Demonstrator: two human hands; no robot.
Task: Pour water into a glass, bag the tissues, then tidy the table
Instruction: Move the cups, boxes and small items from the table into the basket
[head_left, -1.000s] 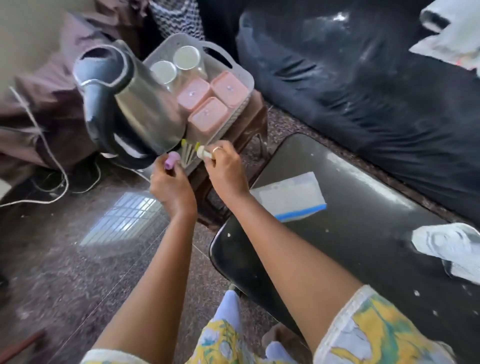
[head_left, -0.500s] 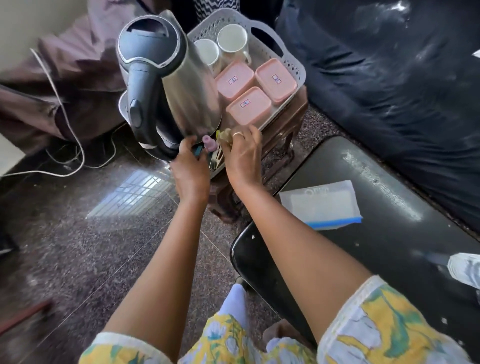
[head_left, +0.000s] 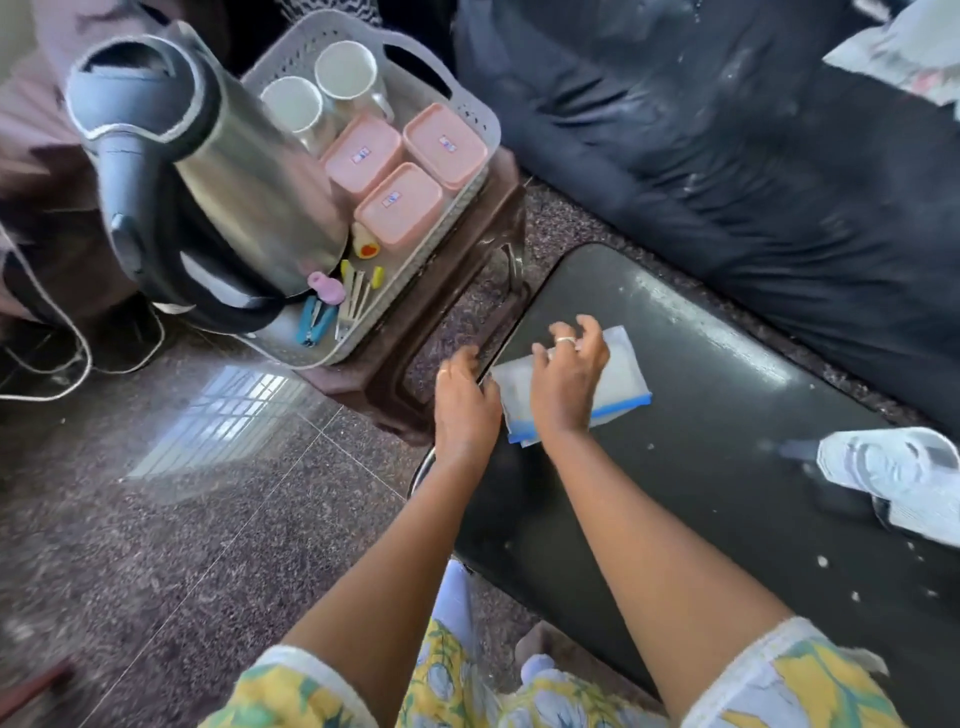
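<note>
A clear zip bag with a blue seal strip (head_left: 621, 371) lies flat at the near-left end of the dark table (head_left: 727, 415). My right hand (head_left: 569, 379) hovers over the bag's middle with fingers spread and curled, a ring on one finger. My left hand (head_left: 462, 400) rests at the table's left edge, touching the bag's left end; whether it grips the bag I cannot tell. A crumpled white tissue (head_left: 893, 478) lies at the table's right edge. White crumbs dot the tabletop.
A grey basket (head_left: 467, 111) on a brown stool (head_left: 457, 291) holds a steel kettle (head_left: 218, 176), two white cups (head_left: 317, 98), three pink-lidded boxes (head_left: 400, 202) and small tools including a pink item (head_left: 327, 288). A dark sofa (head_left: 727, 156) runs behind. A white cord (head_left: 47, 374) trails on the floor.
Both hands left the basket's front corner, where small items now lie, and came back right and toward me onto the zip bag on the table.
</note>
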